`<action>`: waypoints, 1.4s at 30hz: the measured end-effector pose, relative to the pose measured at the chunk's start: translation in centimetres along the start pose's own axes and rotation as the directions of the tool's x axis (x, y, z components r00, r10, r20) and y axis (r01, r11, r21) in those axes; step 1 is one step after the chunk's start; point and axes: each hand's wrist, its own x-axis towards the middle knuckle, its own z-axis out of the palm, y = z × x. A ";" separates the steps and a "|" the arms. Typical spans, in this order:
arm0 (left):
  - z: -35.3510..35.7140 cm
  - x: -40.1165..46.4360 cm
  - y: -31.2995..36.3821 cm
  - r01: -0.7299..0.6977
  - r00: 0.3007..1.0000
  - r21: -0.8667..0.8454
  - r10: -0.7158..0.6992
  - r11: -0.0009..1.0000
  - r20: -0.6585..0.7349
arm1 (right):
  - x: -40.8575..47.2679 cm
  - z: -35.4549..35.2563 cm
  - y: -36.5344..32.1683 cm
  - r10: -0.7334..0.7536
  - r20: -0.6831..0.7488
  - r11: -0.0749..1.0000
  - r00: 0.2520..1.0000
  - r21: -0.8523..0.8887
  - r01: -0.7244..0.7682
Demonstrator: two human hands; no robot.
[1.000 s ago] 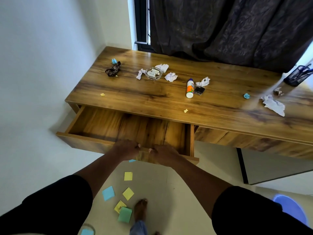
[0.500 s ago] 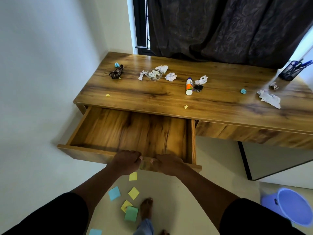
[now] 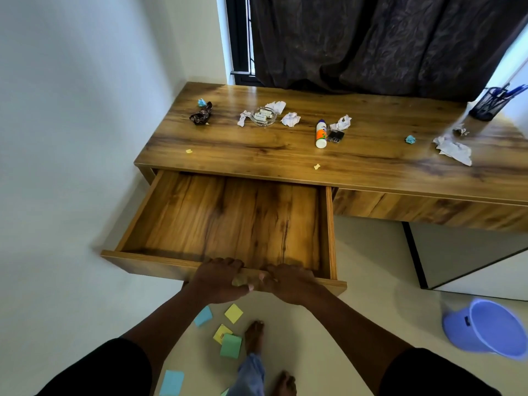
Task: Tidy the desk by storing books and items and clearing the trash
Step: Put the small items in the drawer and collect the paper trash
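Pale walls and a dark curtain (image 3: 371, 44) frame a wooden counter (image 3: 285, 150) set in the corner. Its left drawer (image 3: 228, 221) stands pulled far out, showing only its bare wooden bottom, probably opened to take the loose items. Both hands curl over the drawer's front edge, the left hand (image 3: 220, 281) and right hand (image 3: 288, 284) side by side near the middle, a grip that suits an even pull.

On the counter lie crumpled papers (image 3: 290, 119), a glue bottle (image 3: 321, 134) on its side, a small glass dish (image 3: 263, 117), a dark wrapper (image 3: 201, 115) and a pen holder (image 3: 490, 102) at the far right. Sticky notes (image 3: 233, 312) are scattered on the floor by the person's feet, and a blue bucket (image 3: 485, 327) waits to the right, likely for the trash.
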 end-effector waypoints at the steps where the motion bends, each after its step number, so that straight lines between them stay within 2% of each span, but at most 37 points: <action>1: 0.2 -0.2 -0.1 -0.011 1.000 -0.005 0.011 1.000 -0.013 | -0.2 0.3 0.1 -0.005 -0.003 1.000 1.000 0.001 0.005; 4: 1.2 -0.9 -0.3 -0.043 0.994 -0.012 0.041 0.999 -0.105 | -0.8 1.0 -0.1 -0.007 0.007 1.000 1.000 0.029 0.007; 8: 1.2 -2.0 -0.3 -0.060 0.993 -0.064 0.053 0.996 -0.104 | -1.8 -0.9 -1.0 -0.044 0.185 0.994 0.982 0.105 0.024; 9: 0.5 -2.1 -0.1 -0.042 0.999 -0.122 0.038 0.992 -0.038 | -1.8 -1.6 -1.2 -0.040 0.222 0.995 0.974 0.100 0.018; 10: -0.5 -2.2 0.1 0.010 0.995 -0.188 0.008 0.982 0.096 | -2.2 -2.3 -1.4 -0.035 0.260 0.995 0.965 0.100 0.009; 12: -1.9 -1.9 0.2 0.135 0.923 -0.259 -0.027 0.956 0.383 | -1.7 -2.7 -1.1 -0.011 0.322 0.994 0.947 0.106 -0.024; 16: -3.4 -1.8 0.2 0.233 0.827 -0.257 -0.052 0.938 0.559 | 0.7 -0.4 0.6 0.050 0.441 0.978 0.896 0.161 -0.134; 19: -3.7 -1.8 0.0 0.311 0.756 -0.246 -0.082 0.918 0.649 | -1.2 -2.6 -1.4 0.035 0.532 0.939 0.846 0.271 -0.210; 22: -3.9 -1.9 0.2 0.414 0.715 -0.274 -0.124 0.868 0.688 | -1.0 -2.8 -0.7 0.033 0.613 0.918 0.789 0.294 -0.267; 25: -3.5 -2.1 0.5 0.444 0.695 -0.279 -0.130 0.851 0.708 | -0.3 -1.7 -0.5 0.092 0.655 0.909 0.750 0.253 -0.333; 27: -2.9 -2.2 0.7 0.457 0.682 -0.280 -0.131 0.844 0.719 | -0.2 -1.1 -0.3 0.075 0.684 0.904 0.725 0.261 -0.339; 31: -2.6 -2.8 1.0 0.440 0.707 -0.307 -0.115 0.844 0.697 | -0.5 -0.6 -0.5 0.069 0.686 0.900 0.724 0.271 -0.343; 35: -3.0 -2.7 1.1 0.468 0.677 -0.338 -0.086 0.816 0.731 | -0.4 -0.3 -0.5 0.059 0.684 0.899 0.727 0.280 -0.337; 42: -2.3 -1.7 1.0 0.463 0.641 -0.314 -0.068 0.829 0.765 | 0.0 0.7 -0.1 0.016 0.682 0.911 0.731 0.292 -0.292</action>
